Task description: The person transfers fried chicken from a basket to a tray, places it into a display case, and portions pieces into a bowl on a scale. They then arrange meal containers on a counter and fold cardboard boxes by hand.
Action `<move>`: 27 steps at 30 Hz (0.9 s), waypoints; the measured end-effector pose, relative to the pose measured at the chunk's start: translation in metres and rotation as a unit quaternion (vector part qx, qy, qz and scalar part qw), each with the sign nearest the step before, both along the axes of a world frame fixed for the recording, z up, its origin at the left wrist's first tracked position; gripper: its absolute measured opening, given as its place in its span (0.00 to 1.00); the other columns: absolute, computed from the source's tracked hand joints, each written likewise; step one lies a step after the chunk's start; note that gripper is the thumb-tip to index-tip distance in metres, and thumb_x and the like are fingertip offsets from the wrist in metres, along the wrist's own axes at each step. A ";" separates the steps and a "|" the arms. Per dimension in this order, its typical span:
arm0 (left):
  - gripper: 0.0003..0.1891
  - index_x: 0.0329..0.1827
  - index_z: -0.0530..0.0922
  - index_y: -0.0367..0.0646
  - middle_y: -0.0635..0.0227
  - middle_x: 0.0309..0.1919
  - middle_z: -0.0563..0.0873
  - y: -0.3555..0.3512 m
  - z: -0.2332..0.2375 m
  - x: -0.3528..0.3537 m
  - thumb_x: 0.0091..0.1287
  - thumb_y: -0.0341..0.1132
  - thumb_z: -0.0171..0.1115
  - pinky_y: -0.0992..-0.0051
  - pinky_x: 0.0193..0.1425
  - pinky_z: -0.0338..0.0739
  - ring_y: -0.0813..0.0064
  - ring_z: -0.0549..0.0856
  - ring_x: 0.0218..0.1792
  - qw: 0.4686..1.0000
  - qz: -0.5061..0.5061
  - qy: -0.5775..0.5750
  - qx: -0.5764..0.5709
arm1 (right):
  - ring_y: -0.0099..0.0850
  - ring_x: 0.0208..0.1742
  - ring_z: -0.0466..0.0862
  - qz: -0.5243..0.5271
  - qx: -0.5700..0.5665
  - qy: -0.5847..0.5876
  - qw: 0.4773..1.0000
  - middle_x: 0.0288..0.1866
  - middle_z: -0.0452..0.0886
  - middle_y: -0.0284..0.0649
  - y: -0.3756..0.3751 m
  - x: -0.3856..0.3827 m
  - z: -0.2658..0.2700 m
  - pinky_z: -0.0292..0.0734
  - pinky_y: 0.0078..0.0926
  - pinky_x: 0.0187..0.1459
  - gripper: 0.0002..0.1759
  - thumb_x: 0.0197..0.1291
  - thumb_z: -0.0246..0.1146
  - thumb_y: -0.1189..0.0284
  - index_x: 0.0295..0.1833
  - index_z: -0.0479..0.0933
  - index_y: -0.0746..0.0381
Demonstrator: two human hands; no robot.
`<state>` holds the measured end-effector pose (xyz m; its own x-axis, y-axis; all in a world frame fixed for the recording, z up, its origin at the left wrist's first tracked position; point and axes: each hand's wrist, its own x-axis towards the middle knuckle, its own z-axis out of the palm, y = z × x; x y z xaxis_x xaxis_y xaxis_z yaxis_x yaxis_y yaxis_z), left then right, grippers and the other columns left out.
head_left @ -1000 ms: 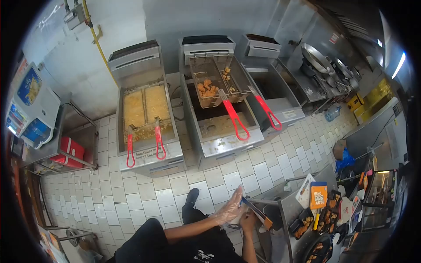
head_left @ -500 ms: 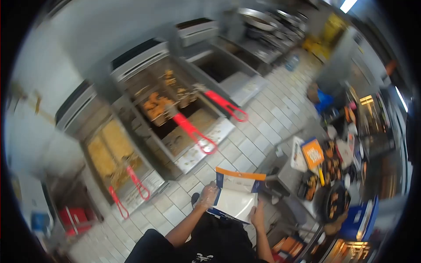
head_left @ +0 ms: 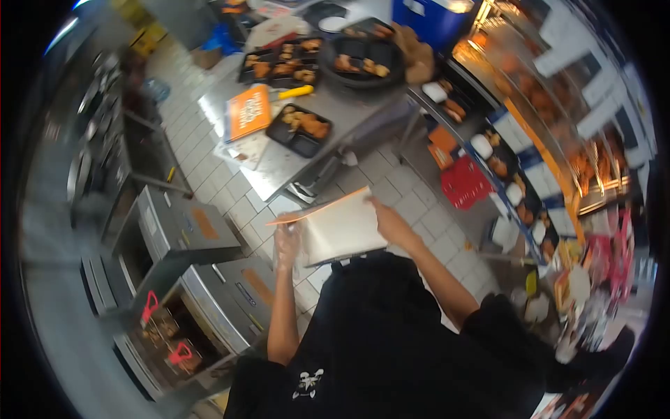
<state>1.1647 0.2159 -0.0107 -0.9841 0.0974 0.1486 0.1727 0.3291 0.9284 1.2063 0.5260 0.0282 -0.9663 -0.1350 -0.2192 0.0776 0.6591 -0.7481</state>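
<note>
I hold a flat cardboard box, white inside with an orange edge, open in front of my body. My left hand, in a clear plastic glove, grips its left corner. On the box's right edge rests my right hand, bare, holding that side. The view is blurred and rotated.
A steel table ahead carries black trays of fried food, an orange box and a round black pan. Fryers with red-handled baskets sit at lower left. A display rack with food lines the right. White tiled floor below.
My head has swung from the fryers round to the steel table and display rack. The box has gone from folded to spread open between both hands.
</note>
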 end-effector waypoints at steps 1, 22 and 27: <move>0.11 0.51 0.73 0.37 0.64 0.43 0.80 0.018 0.016 -0.008 0.69 0.26 0.62 0.73 0.57 0.73 0.70 0.79 0.47 1.000 -0.023 -0.017 0.008 | 0.61 0.49 0.82 -0.023 -0.008 -0.051 0.998 0.46 0.81 0.65 0.018 -0.002 0.012 0.75 0.52 0.53 0.35 0.61 0.49 0.83 0.75 0.56 0.54; 0.14 0.44 0.72 0.33 0.47 0.28 0.82 0.224 0.021 -0.212 0.63 0.31 0.66 0.56 0.36 0.77 0.42 0.84 0.35 0.966 -0.122 0.101 -0.203 | 0.62 0.51 0.81 -0.297 0.103 0.174 0.933 0.53 0.78 0.66 0.119 -0.107 0.065 0.79 0.51 0.50 0.30 0.64 0.58 0.78 0.69 0.55 0.62; 0.16 0.51 0.72 0.30 0.36 0.37 0.82 0.252 0.037 -0.252 0.65 0.32 0.62 0.50 0.47 0.77 0.36 0.82 0.47 0.957 -0.171 -0.016 -0.233 | 0.55 0.55 0.80 -0.409 0.115 0.160 0.891 0.58 0.75 0.59 0.139 -0.177 0.045 0.79 0.49 0.50 0.30 0.62 0.61 0.78 0.67 0.59 0.60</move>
